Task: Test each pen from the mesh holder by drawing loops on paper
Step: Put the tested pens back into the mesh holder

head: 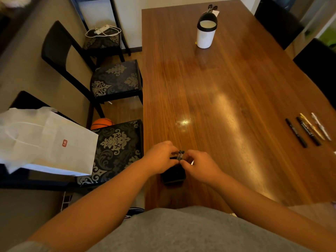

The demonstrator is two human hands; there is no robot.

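Note:
A black mesh holder (173,174) stands near the left front edge of the wooden table (227,88). Two dark pens (180,155) stick up out of it. My left hand (161,157) and my right hand (199,165) are both at the holder's top, fingers pinched around the two pens. Several more pens (308,130), two black and two pale, lie side by side on the table at the right edge. No paper shows on the table.
A white cylindrical container (206,32) with a black rim stands at the far end, scissors (211,8) behind it. Patterned chairs (116,79) line the table's left side; a white paper bag (45,142) rests on the nearest one. A basketball (101,122) lies underneath.

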